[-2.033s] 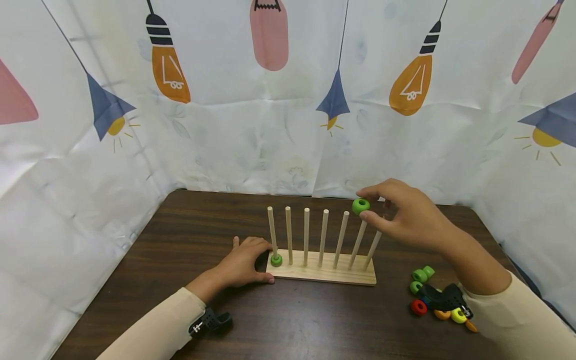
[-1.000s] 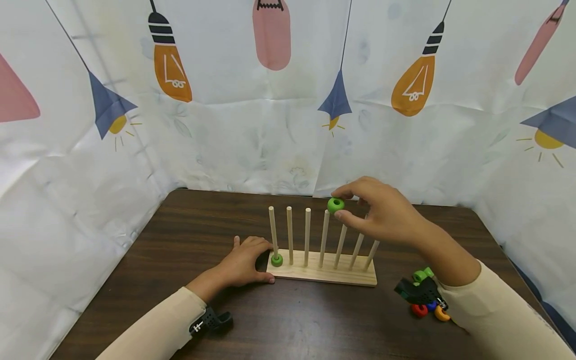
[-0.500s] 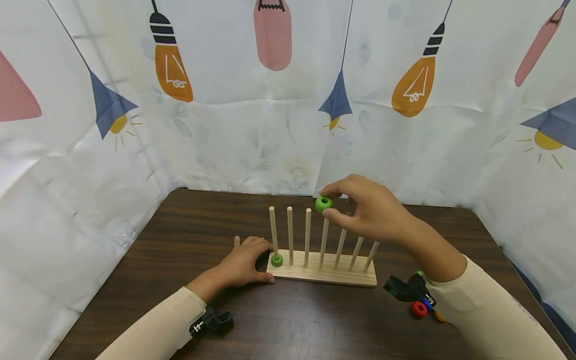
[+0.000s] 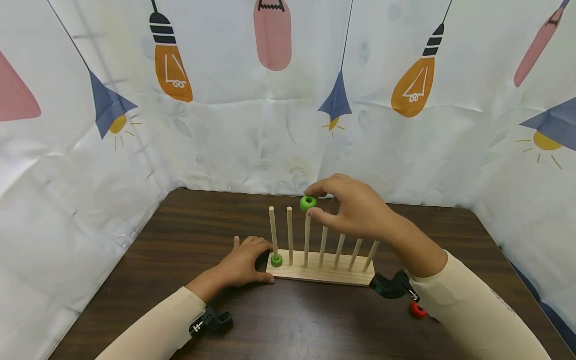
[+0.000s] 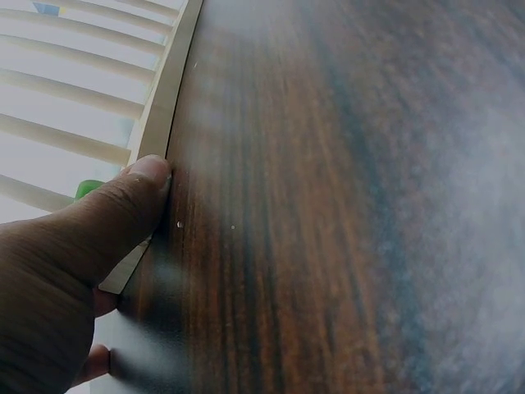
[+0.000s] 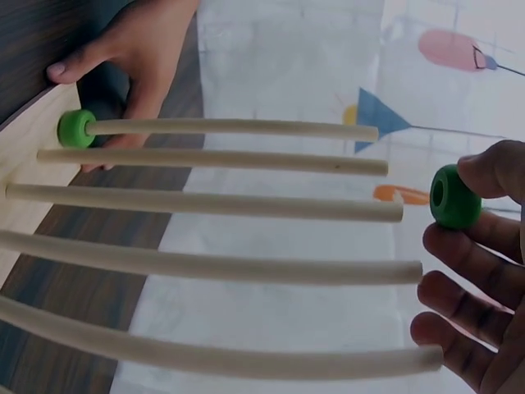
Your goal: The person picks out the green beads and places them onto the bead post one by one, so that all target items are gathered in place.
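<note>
A wooden peg board [image 4: 337, 275] with a row of several upright pegs stands on the dark table. My left hand [image 4: 245, 262] grips its left end, the thumb [image 5: 148, 172] against the front edge and fingers behind. At the foot of the leftmost peg sits a green bead [image 4: 276, 262]. My right hand [image 4: 355, 210] pinches another green bead [image 6: 461, 199] between thumb and fingers, above the third peg from the left. In the right wrist view a small gap separates this bead from the tip of that peg [image 6: 385, 211].
On the table [image 4: 315, 325], a red bead [image 4: 417, 311] shows below my right sleeve [image 4: 477, 305], which hides most of what lies there. A patterned white cloth [image 4: 252, 140] hangs behind and beside the table.
My right hand has moved left along the peg tops with the green bead, from the right-hand pegs to the third peg. The left hand stays put. My sleeve now covers most loose beads.
</note>
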{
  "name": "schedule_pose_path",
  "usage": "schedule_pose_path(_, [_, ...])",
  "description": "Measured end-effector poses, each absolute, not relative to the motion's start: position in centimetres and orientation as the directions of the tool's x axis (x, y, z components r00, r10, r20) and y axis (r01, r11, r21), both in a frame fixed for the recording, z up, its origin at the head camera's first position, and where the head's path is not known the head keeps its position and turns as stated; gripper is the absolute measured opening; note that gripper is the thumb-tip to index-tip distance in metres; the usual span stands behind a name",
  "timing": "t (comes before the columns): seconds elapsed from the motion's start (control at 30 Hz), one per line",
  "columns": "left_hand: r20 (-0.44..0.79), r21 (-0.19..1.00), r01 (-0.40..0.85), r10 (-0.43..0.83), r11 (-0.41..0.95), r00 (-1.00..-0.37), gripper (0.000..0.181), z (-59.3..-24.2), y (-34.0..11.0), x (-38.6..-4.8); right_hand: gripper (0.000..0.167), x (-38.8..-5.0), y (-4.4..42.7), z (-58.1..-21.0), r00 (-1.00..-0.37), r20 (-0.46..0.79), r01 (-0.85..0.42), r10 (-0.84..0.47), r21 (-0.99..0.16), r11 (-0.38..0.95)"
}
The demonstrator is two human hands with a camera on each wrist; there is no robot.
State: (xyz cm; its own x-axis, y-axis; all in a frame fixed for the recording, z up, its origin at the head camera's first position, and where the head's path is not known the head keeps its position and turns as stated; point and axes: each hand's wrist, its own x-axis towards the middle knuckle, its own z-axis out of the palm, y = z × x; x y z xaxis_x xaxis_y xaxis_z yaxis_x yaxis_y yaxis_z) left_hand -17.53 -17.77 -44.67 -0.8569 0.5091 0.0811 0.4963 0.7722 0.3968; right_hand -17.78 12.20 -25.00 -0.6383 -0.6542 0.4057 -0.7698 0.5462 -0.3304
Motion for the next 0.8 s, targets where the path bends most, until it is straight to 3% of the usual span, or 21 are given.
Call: schedule_pose_path(0.8, [0.077, 0.420, 0.497, 0.515, 0.760, -0.853, 0.068, -44.8, -17.9, -17.6, 0.028, -18.4, 8.0, -25.4, -0.648, 0.336, -0.758, -0.684, -0.370, 0.537])
